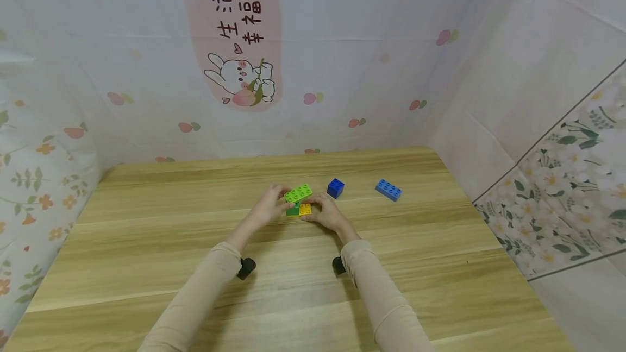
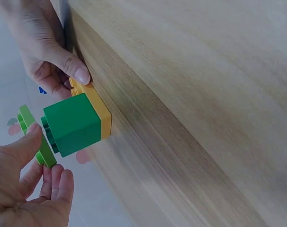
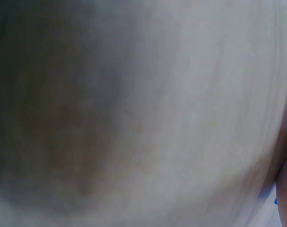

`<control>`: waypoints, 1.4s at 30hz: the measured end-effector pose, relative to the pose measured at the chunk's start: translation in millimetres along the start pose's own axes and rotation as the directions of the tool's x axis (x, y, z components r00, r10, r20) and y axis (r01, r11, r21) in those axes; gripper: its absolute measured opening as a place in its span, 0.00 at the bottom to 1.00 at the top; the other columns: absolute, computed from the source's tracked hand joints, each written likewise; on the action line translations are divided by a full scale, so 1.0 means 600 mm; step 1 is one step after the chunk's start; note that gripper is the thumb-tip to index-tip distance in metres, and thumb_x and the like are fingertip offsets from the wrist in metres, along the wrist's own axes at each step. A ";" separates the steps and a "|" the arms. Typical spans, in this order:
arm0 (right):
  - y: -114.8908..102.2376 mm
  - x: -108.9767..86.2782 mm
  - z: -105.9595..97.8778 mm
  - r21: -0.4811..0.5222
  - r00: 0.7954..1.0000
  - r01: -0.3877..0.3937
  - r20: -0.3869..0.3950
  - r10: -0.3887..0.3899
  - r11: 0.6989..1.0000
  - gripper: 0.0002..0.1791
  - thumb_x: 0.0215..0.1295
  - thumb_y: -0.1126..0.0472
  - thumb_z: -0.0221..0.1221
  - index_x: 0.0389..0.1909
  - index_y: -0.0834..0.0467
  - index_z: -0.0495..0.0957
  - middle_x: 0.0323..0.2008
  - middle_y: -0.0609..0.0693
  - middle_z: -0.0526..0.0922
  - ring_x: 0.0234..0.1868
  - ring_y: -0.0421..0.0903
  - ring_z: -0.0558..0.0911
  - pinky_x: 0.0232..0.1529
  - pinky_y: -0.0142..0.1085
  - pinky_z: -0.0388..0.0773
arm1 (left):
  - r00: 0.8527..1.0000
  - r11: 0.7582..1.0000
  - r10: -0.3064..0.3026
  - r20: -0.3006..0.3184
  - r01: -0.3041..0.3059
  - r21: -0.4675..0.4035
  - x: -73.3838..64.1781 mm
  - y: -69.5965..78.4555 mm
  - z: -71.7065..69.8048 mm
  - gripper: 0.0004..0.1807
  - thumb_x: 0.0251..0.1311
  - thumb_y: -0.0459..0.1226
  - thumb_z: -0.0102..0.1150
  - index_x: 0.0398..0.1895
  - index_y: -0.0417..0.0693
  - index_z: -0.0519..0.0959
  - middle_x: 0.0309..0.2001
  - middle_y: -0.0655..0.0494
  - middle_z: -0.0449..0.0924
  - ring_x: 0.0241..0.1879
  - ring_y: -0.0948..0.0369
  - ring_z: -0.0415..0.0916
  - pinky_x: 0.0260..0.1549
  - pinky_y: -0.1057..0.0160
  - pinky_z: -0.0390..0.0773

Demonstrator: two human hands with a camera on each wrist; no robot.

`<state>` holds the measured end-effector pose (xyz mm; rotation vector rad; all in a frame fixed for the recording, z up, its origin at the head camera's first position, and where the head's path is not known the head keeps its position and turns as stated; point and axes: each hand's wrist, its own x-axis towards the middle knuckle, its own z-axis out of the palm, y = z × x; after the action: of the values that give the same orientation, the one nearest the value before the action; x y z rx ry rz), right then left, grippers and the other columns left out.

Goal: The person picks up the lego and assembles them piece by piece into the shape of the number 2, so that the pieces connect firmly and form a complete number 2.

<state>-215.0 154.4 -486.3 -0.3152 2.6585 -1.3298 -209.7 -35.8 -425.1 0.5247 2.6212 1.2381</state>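
Note:
My left hand (image 1: 270, 205) pinches a flat lime-green brick (image 1: 298, 193) between thumb and fingers. In the left wrist view the lime brick (image 2: 43, 146) stands just off the studs of a dark green block (image 2: 73, 124). That block sits on one end of a flat yellow brick (image 2: 105, 122), which lies on the table. My right hand (image 1: 329, 215) grips the yellow brick's other end, its thumb on the near side; in the left wrist view this hand (image 2: 44, 52) shows bare studs next to the thumb. The right wrist view is mostly blurred, with only a bit of hand at its edge.
A dark blue square block (image 1: 335, 188) stands just beyond my right hand. Farther right lies a longer blue brick (image 1: 388, 189). The wooden table (image 1: 171, 221) ends at a patterned cloth backdrop (image 1: 313, 69), with more cloth on both sides.

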 end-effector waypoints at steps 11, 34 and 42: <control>-0.002 0.002 0.000 -0.020 0.999 -0.034 0.005 0.034 0.999 0.24 0.48 0.59 0.69 0.49 0.58 0.78 0.51 0.54 0.73 0.57 0.51 0.67 0.66 0.47 0.60 | 0.999 1.000 -0.001 0.047 0.000 0.009 -0.002 0.005 -0.004 0.22 0.59 0.34 0.56 0.57 0.37 0.68 0.55 0.39 0.65 0.57 0.44 0.66 0.57 0.50 0.70; -0.001 0.001 0.000 0.003 1.000 -0.005 -0.002 0.005 1.000 0.27 0.48 0.58 0.69 0.51 0.61 0.76 0.53 0.55 0.72 0.59 0.52 0.67 0.66 0.48 0.59 | 0.988 0.992 0.056 0.146 -0.071 0.100 0.004 -0.004 -0.017 0.22 0.61 0.32 0.53 0.58 0.34 0.67 0.53 0.37 0.64 0.56 0.44 0.67 0.56 0.52 0.71; 0.002 0.001 0.002 0.007 1.000 -0.002 -0.006 0.002 1.000 0.26 0.48 0.59 0.69 0.51 0.60 0.76 0.51 0.54 0.73 0.58 0.51 0.67 0.66 0.48 0.59 | 0.982 0.984 0.049 0.180 -0.078 0.159 0.005 0.001 -0.020 0.23 0.61 0.33 0.53 0.59 0.34 0.66 0.53 0.39 0.65 0.56 0.46 0.67 0.56 0.53 0.72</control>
<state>-215.3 153.9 -487.7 -0.3089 2.6580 -1.3407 -216.2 -42.4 -417.2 0.7167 2.5871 0.9467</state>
